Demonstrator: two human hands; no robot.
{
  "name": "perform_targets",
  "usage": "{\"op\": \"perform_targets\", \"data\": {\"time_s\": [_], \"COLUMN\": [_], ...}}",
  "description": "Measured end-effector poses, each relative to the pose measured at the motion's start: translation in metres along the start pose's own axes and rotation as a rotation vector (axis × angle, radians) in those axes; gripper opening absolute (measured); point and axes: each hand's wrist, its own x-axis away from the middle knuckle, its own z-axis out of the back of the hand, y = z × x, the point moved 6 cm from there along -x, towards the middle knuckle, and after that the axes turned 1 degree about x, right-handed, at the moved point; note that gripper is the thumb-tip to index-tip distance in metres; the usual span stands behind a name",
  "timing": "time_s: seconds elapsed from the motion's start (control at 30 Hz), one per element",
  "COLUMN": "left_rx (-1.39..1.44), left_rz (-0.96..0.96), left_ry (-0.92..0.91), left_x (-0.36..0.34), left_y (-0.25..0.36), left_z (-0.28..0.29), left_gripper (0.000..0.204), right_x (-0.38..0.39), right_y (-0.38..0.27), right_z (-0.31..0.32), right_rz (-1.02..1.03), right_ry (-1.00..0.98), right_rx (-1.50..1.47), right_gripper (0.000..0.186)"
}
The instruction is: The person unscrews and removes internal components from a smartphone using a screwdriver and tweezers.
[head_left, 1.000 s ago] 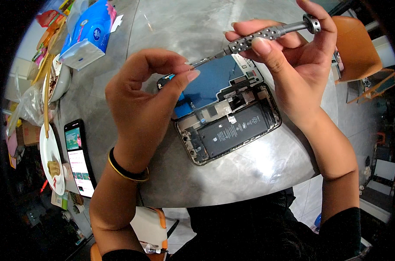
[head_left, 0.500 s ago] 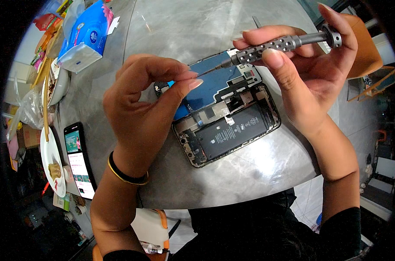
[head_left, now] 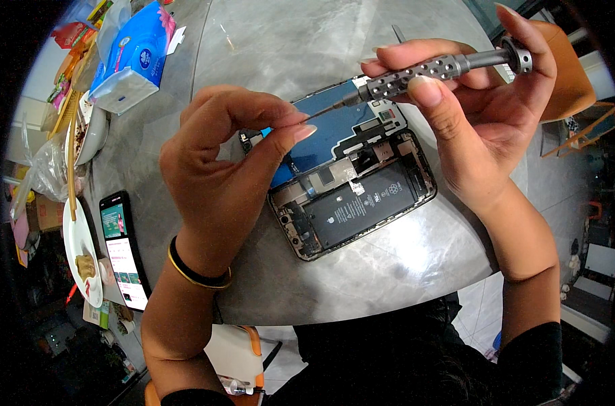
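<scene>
My right hand [head_left: 476,115] grips a grey precision screwdriver [head_left: 422,76] by its dimpled handle, with the ringed end cap by the raised little finger. Its thin shaft slants down to the left. At the tip, my left hand [head_left: 226,149] pinches with thumb and forefinger; whether a small part is held there too I cannot tell. Below both hands lies an opened smartphone [head_left: 365,206], its black battery and inner parts showing. The phone's detached screen panel [head_left: 321,128], with a blue-grey back, lies just beyond the body, partly hidden by my left hand.
A lit phone [head_left: 123,250] lies at the left beside a white plate [head_left: 91,287] with chopsticks across it. Behind are a bowl [head_left: 94,132], plastic bags and a blue tissue pack [head_left: 135,57]. A thin metal tool [head_left: 397,34] lies beyond my right hand. An orange chair [head_left: 568,74] stands at the right.
</scene>
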Motion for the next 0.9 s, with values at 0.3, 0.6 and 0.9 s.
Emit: {"op": "perform_targets", "data": {"time_s": [0.3,0.6,0.9], "left_rx": [0.003,0.07,0.038], "left_rz": [-0.044,-0.003,-0.016], "left_ry": [0.032,0.046,0.042], "left_x": [-0.001,0.0007,-0.0002], "left_y": [0.0005,-0.0037,-0.0012], "left_z": [0.0013,0.0011,0.001], "left_gripper": [0.016,0.017,0.017], "right_x": [-0.0004,-0.0004,-0.0016], "right_y": [0.0025,0.0017,0.0033], "right_z": [0.0076,0.0005,0.0018], "right_rz": [0.039,0.022,0.051], "right_ry": [-0.106,-0.005,-0.04], "right_rx": [0.091,-0.039,-0.051], "right_gripper": [0.069,0.069,0.068]}}
